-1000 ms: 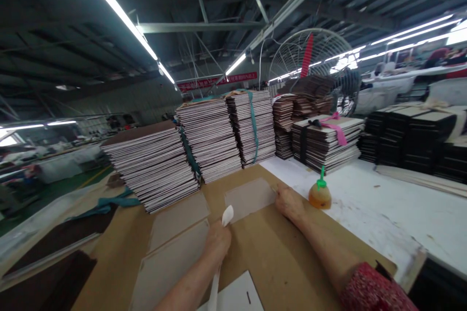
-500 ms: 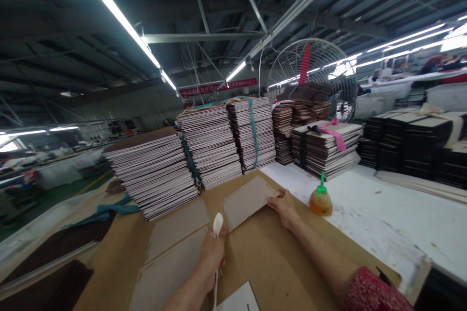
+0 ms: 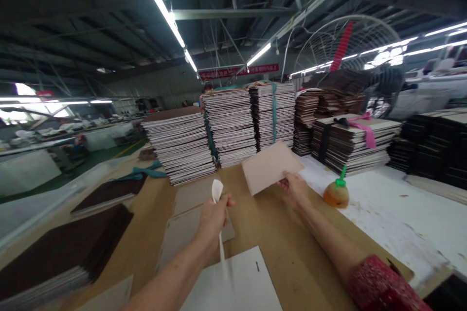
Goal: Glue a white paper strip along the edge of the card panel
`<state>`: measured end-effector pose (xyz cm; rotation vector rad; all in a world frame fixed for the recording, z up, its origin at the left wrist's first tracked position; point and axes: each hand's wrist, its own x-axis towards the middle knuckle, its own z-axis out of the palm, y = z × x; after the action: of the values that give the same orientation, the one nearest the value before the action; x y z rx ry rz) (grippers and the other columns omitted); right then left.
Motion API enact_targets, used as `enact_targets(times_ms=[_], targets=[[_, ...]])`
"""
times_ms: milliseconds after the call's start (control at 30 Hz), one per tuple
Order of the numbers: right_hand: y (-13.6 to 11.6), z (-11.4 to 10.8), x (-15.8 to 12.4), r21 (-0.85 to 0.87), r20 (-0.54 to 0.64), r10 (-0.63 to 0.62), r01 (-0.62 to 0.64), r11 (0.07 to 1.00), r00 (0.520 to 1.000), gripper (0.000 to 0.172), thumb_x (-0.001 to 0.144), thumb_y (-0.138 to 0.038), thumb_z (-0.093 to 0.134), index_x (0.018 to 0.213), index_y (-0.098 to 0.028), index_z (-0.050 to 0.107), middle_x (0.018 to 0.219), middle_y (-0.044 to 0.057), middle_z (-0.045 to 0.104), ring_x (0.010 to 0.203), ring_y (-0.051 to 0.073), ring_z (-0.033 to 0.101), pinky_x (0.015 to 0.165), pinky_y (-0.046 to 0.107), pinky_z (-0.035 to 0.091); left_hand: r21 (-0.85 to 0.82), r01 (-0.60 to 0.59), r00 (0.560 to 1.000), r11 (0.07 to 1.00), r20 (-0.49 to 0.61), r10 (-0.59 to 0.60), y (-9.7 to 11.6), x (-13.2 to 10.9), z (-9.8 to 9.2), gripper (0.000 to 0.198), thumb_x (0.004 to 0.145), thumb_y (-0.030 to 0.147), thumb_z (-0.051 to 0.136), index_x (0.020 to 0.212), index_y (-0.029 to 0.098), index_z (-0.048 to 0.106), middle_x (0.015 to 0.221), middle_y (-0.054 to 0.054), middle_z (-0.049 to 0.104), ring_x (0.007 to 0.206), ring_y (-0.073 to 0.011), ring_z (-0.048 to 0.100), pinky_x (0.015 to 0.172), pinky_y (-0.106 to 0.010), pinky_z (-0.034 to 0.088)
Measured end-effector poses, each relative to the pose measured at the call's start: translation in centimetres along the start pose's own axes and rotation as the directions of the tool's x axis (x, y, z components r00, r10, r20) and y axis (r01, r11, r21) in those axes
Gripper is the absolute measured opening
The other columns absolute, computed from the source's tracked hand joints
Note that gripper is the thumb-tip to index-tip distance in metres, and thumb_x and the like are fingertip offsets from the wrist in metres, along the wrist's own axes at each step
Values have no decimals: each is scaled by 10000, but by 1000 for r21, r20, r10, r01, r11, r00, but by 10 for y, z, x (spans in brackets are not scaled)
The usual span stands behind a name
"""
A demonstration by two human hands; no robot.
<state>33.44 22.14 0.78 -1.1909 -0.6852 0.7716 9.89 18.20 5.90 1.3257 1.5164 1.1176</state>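
My right hand pinches the near right edge of a flat beige panel, which is tilted up off the brown board. My left hand is closed around a thin white strip; its wider, leaf-shaped end sticks up above the fist and a narrow length hangs below. Under and behind that hand lie two more beige panels, a far one and a nearer one partly covered by the arm. Close to me rests a white panel with a small dark slot.
Tall stacks of dark-and-white panels line the board's far side. A squat bottle with a green nozzle and amber liquid stands on the white table. Dark brown panels lie at left. A large fan stands behind.
The beige panel in my right hand has risen from the brown board and tilted. My left hand has shifted slightly, still gripping the strip. The view has turned left, showing more of the white panel.
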Motion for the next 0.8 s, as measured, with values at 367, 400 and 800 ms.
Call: enact_targets(times_ms=[367,400,800], targets=[[-75,8,-128,-140,638,-699,942,305,321,320,852,-158,515,1131,-202,667,799,55,599,738,198,529,680,324,444,-218,44,990,975,-122,-72,-15,-119,-102,544,688,705,581,581,236,328,416,110,246,336,-55,209,328,-188,202],[-72,12,-139,-132,693,-691,978,160,207,338,873,-125,492,1173,-172,639,791,63,593,727,202,519,672,332,449,-212,43,992,976,-110,-67,-18,-127,-104,540,704,721,550,588,228,364,412,111,231,332,-53,193,332,-184,184],[-75,33,-234,83,861,-469,964,-253,-197,345,905,-27,340,1149,19,579,743,84,587,634,208,497,585,362,419,-143,157,936,977,-294,-193,-25,-156,-117,484,658,622,679,782,156,637,640,-25,635,612,-204,583,559,-276,445]])
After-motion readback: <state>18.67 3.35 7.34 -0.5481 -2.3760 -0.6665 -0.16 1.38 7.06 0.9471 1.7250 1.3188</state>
